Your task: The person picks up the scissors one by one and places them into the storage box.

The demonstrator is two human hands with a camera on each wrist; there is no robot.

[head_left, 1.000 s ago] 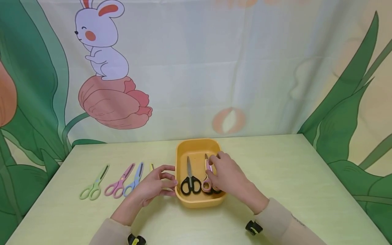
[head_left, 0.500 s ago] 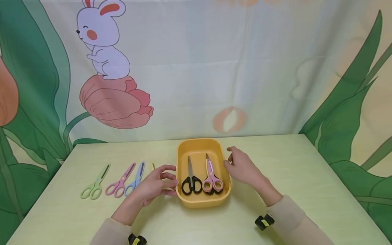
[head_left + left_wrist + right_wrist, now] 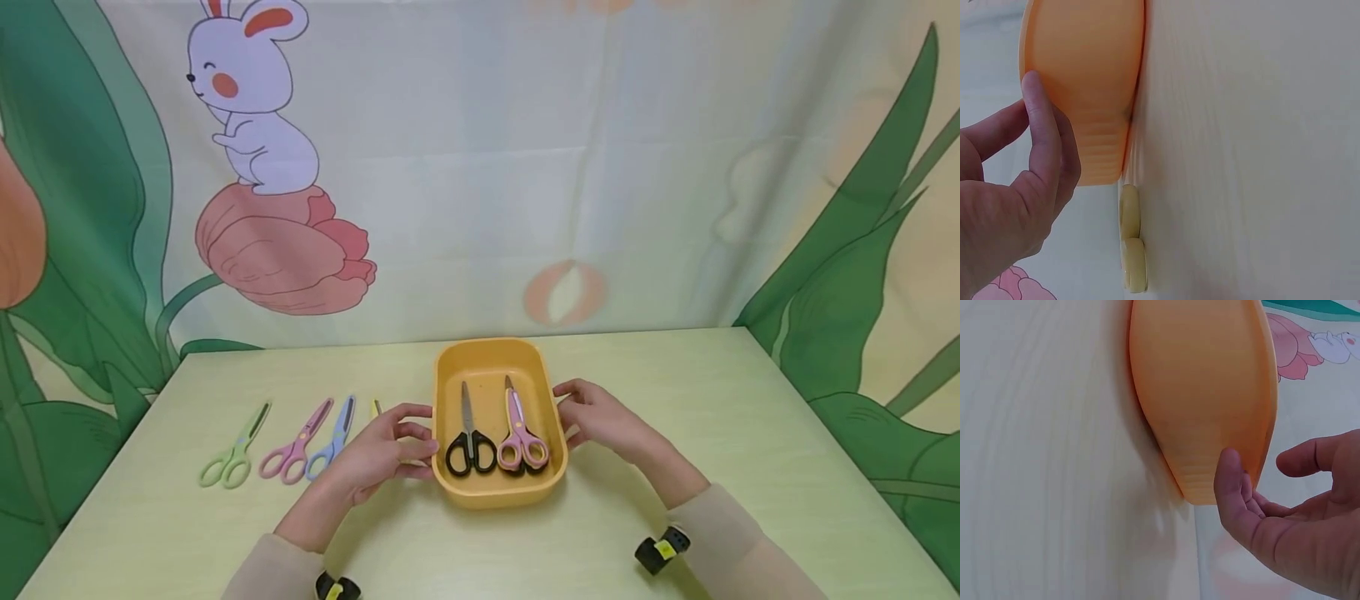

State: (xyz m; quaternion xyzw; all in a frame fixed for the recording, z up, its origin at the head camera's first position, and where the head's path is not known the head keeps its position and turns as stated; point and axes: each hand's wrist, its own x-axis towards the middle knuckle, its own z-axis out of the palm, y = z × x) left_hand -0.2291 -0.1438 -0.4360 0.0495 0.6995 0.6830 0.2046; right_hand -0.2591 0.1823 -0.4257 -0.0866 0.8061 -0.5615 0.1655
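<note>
A yellow-orange tray (image 3: 495,497) stands on the table between both hands. In it lie black-handled scissors (image 3: 470,450) on the left and pink-handled scissors (image 3: 522,448) on the right, with black handles partly hidden under the pink ones. My left hand (image 3: 382,450) touches the tray's left side and rim with fairly straight fingertips; its wrist view shows a fingertip against the outer wall (image 3: 1085,62). At the tray's right side is my right hand (image 3: 596,417). In its wrist view, the fingers are beside the wall (image 3: 1204,394), one digit held apart; contact is unclear.
Left of the tray lie green scissors (image 3: 235,450), pink scissors (image 3: 297,446) and blue scissors (image 3: 330,437). A yellow item (image 3: 376,407) is mostly hidden by my left hand. A printed curtain (image 3: 450,208) hangs behind the table (image 3: 712,417).
My right hand has left the pink-handled scissors in the tray and moved out to the tray's right side. My left hand has stayed at the left side.
</note>
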